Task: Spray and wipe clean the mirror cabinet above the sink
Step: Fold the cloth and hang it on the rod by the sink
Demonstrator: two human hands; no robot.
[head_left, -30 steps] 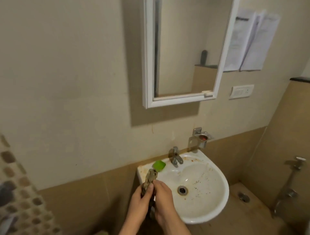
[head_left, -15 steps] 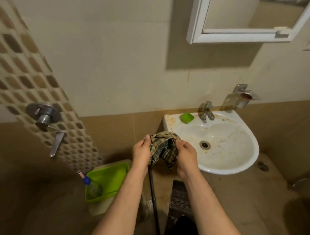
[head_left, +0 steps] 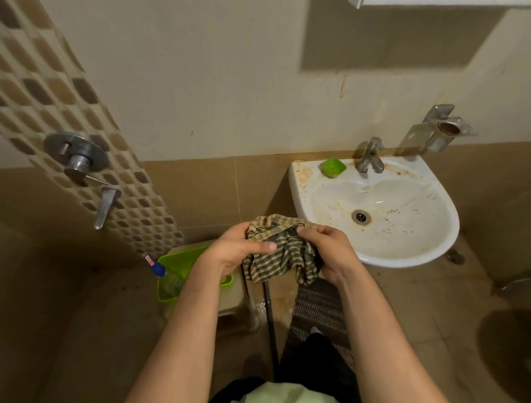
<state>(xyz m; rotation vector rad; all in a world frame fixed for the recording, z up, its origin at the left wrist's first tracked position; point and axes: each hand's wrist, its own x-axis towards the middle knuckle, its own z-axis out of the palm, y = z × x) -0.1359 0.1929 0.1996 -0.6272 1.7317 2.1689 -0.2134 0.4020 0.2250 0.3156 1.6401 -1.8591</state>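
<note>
Both hands are bunched on the checked cloth (head_left: 283,259), pretty much dead centre. The left hand (head_left: 238,250) grips its 9 o'clock side and the right hand (head_left: 327,253) clutches the 3 o'clock side. The stained sink (head_left: 416,260) sits at 2 o'clock from them. Only the mirror cabinet (head_left: 445,2)'s bottom edge peeks in at 1 o'clock, way up top. The spray bottle (head_left: 165,274) lies in a green tray (head_left: 184,254) at 8 o'clock.

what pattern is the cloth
Green and beige check on the cloth, clearest in the head view.
</note>
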